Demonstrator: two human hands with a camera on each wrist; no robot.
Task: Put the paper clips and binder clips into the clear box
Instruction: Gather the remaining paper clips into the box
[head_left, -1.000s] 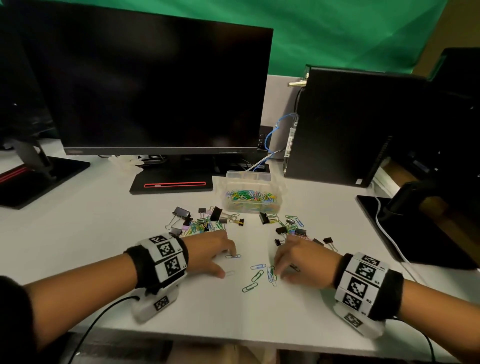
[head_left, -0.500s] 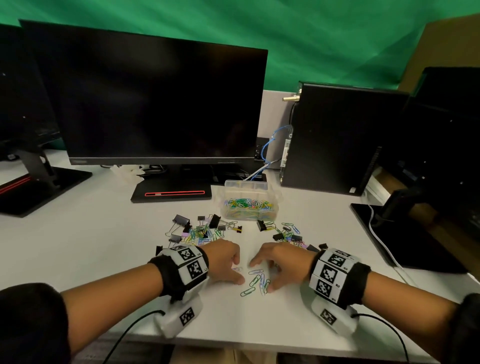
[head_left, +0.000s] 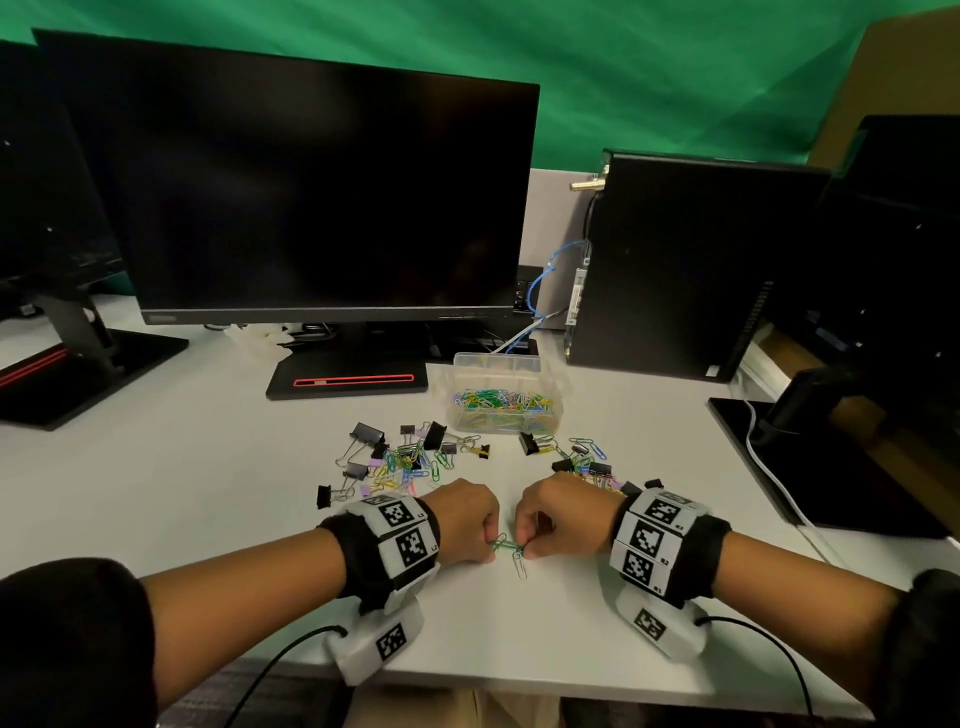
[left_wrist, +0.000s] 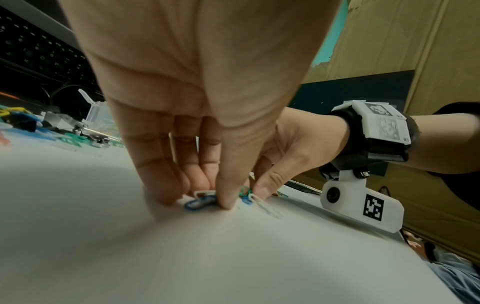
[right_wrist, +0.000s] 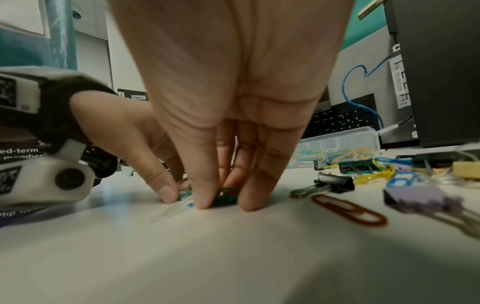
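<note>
Two hands have drawn together over the last second: earlier they lay apart on the bench with a few loose paper clips scattered between them, and now the left hand (head_left: 465, 522) and right hand (head_left: 561, 519) meet at 6 o'clock of the scene with those clips (head_left: 506, 545) raked into one small bunch. The left hand's thumb and fingers (left_wrist: 155, 181) curl down around blue and white clips and pinch them against the bench (head_left: 156, 467); the right hand's fingers (right_wrist: 259, 181) close on green ones. One pale clip (left_wrist: 266, 207) sticks out of the bunch toward the person, not clearly gripped. I judge this as the gathering step finished and the lift to the box about to follow.

The clear box (head_left: 506, 400) sits at 12 o'clock from the hands, well apart, its lid off and its floor already covered with coloured clips. Between box and hands lie two heaps, one at 11 o'clock (head_left: 410, 457) and one at 1 o'clock (head_left: 582, 457), so much of the task remains.

The clips are thin bent wire in a smooth coloured coating, flat and slippery on the matte white bench. The binder clips (right_wrist: 335, 183) are black folded steel with looped wire handles, bulkier and easier to grip. The box is thin translucent plastic with rounded corners.
</note>
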